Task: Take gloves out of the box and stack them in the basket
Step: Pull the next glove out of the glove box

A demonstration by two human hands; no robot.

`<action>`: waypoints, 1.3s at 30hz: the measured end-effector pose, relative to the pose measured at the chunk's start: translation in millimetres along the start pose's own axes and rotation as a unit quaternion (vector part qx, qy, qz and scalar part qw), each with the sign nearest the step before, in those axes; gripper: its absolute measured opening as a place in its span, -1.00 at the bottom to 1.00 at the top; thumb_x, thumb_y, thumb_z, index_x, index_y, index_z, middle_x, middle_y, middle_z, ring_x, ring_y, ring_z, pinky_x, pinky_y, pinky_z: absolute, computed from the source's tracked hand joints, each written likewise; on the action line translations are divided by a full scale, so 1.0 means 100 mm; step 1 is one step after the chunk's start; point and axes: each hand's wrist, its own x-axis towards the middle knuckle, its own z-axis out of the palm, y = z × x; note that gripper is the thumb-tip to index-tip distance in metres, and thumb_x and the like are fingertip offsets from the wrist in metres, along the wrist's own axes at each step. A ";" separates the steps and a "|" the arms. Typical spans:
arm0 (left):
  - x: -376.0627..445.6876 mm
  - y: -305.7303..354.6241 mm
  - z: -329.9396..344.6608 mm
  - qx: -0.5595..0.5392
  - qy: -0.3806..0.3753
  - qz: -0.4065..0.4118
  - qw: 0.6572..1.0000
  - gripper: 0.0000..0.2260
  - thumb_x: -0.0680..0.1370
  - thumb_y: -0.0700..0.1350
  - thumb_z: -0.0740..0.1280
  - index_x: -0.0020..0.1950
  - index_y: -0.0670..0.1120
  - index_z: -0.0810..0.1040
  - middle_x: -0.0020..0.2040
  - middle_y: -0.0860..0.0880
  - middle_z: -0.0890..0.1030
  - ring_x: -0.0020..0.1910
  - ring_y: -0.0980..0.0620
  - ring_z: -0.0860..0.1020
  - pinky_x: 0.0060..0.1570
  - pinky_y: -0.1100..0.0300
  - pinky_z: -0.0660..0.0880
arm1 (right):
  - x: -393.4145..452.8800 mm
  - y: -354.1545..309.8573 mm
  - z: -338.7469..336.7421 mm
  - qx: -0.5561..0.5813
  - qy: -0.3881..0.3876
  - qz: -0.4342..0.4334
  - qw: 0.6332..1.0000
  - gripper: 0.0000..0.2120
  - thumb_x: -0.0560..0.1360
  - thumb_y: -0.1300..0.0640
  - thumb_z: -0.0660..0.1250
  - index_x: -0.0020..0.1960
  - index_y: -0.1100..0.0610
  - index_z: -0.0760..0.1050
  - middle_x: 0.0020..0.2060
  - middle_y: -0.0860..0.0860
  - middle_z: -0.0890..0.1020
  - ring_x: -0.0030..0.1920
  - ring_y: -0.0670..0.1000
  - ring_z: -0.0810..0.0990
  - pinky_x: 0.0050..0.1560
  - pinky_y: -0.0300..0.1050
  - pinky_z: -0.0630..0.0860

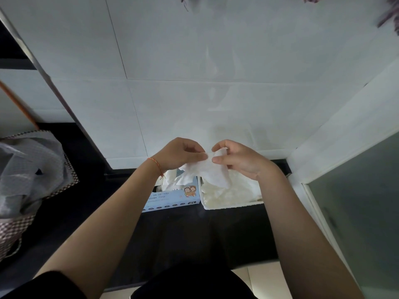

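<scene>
A thin white glove (212,172) hangs between my two hands, above the box and the basket. My left hand (180,153) pinches its upper edge from the left and my right hand (235,158) pinches it from the right. Below my left wrist lies the light blue glove box (172,198), with more white gloves bulging from its opening (172,179). To the right of the box stands a white basket (233,205) holding a pile of pale gloves (235,190).
Box and basket sit on a dark counter (183,229) against a white tiled wall (194,93). A checked bag with grey plastic bags in it (28,173) stands at the left. A frosted glass panel (356,201) in a white frame closes the right side.
</scene>
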 end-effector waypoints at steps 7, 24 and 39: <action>0.05 -0.08 0.04 0.061 0.006 -0.019 0.998 -0.85 0.45 -0.03 0.52 -0.12 -0.09 0.67 -0.22 -0.07 0.65 -0.26 0.11 0.53 -0.11 0.22 0.48 | -0.02 -0.03 -0.08 -0.052 0.072 -0.001 0.996 -0.69 0.41 0.10 0.50 0.01 0.31 0.58 -0.29 -0.01 0.55 -0.31 -0.08 0.52 -0.19 -0.17 0.41; 0.39 -0.39 -0.01 -0.161 -0.146 -0.138 0.966 -0.69 0.45 -0.09 0.42 0.11 -0.23 0.61 -0.03 -0.13 0.67 -0.09 -0.06 0.64 -0.09 0.13 0.56 | 0.02 0.24 -0.17 0.143 0.146 0.003 0.979 -0.79 0.58 0.13 0.31 -0.06 0.30 0.54 -0.26 0.21 0.50 -0.25 0.13 0.45 -0.24 -0.10 0.40; 1.26 -0.88 1.10 0.320 -0.033 -0.107 0.941 -0.86 0.51 0.01 0.40 -0.02 -0.03 0.57 -0.08 0.01 0.56 -0.05 -0.03 0.52 -0.11 0.16 0.42 | 0.39 1.72 -0.53 -0.238 0.303 0.053 0.921 -0.82 0.66 0.05 0.12 0.08 0.11 0.43 -0.29 -0.05 0.52 -0.28 -0.03 0.53 -0.27 -0.10 0.47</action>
